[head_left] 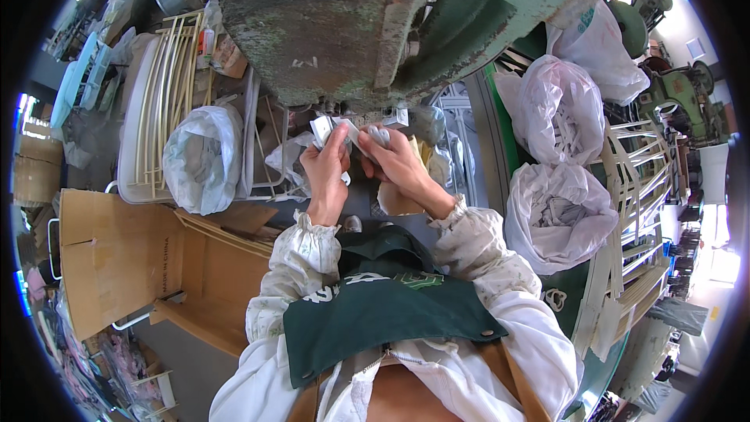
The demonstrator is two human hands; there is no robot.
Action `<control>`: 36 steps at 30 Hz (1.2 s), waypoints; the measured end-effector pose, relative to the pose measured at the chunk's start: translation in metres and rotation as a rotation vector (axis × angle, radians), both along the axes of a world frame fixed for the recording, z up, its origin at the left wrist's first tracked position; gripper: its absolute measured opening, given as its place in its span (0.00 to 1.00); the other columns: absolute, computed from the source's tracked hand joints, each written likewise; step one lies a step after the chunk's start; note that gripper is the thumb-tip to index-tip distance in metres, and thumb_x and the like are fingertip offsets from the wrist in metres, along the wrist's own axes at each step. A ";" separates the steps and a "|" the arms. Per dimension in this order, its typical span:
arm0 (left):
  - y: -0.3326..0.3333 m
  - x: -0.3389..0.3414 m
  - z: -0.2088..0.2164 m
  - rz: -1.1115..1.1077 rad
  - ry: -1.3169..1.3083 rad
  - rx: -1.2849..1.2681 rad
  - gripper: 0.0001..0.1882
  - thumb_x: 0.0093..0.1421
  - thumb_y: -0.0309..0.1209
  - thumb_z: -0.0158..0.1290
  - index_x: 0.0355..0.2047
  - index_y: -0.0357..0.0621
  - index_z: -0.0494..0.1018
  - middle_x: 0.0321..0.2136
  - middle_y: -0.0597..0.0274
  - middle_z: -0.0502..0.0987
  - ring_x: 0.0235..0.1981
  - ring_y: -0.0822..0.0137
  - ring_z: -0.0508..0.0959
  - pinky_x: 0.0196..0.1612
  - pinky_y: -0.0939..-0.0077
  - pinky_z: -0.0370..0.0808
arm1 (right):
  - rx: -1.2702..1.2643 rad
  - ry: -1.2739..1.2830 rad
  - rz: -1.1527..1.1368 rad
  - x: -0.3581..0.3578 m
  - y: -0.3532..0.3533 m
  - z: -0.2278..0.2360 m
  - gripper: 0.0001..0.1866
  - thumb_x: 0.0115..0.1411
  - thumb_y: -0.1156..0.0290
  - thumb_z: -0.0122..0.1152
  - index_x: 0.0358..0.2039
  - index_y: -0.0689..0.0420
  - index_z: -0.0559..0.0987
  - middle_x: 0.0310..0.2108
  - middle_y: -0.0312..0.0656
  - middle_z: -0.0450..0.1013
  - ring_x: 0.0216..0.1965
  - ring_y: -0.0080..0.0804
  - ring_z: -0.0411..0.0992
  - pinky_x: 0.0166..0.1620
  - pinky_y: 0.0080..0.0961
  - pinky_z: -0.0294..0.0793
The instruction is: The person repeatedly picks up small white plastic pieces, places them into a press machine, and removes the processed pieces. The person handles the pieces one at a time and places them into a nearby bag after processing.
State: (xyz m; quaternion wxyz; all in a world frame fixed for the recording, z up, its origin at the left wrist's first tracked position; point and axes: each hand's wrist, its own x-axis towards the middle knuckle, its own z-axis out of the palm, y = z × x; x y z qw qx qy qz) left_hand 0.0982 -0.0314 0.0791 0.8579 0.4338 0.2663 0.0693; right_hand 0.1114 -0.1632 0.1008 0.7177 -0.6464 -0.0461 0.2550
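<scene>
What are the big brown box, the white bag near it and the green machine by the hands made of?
The box looks like cardboard: matte, brown, with creased flaps. The bag seems thin plastic: crinkled, shiny, slightly see-through. The machine is probably painted metal: chipped green paint shows darker patches.

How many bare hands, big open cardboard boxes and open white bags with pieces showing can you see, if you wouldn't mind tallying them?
Bare hands (left hand, right hand): 2
Big open cardboard box: 1
Open white bags with pieces showing: 3
Total: 6
</scene>
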 end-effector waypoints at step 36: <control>0.071 -0.041 -0.034 -0.357 -0.264 -0.172 0.18 0.67 0.30 0.45 0.55 0.42 0.64 0.26 0.57 0.75 0.22 0.68 0.73 0.26 0.77 0.68 | -0.335 -0.669 -0.147 0.121 -0.034 -0.180 0.19 0.51 0.68 0.67 0.44 0.59 0.77 0.33 0.40 0.77 0.37 0.33 0.74 0.42 0.28 0.72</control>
